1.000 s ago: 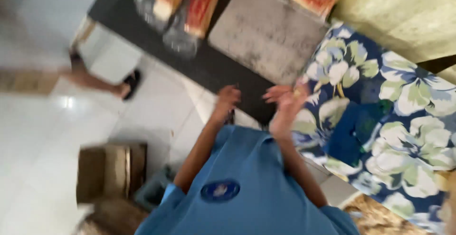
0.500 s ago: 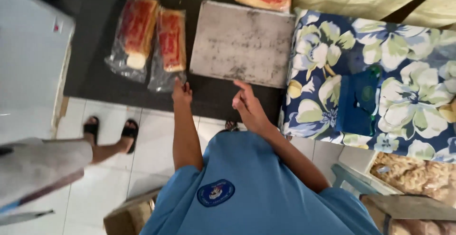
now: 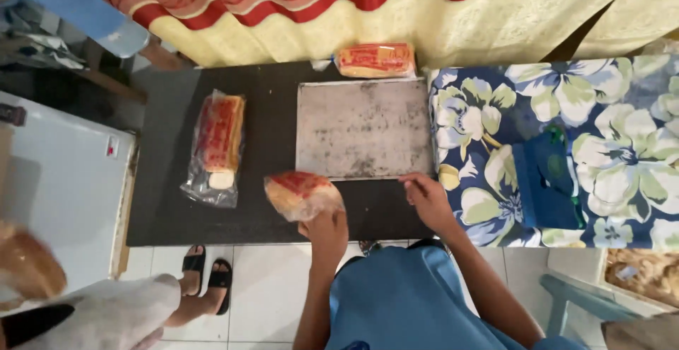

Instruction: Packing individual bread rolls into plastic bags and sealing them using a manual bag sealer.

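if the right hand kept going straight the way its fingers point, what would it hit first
Probably the grey metal tray. The right hand rests at the tray's near right corner with fingers pointing up and left across it. Height above the dark table is hard to judge, so it might slide over the rim.

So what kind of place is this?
Probably a home kitchen or small food stall: bagged bread on a dark table, a metal tray, and a floral cloth beside it.

Home kitchen — bagged bread (image 3: 216, 145), tiled floor (image 3: 262, 286), floral cloth (image 3: 495, 124).
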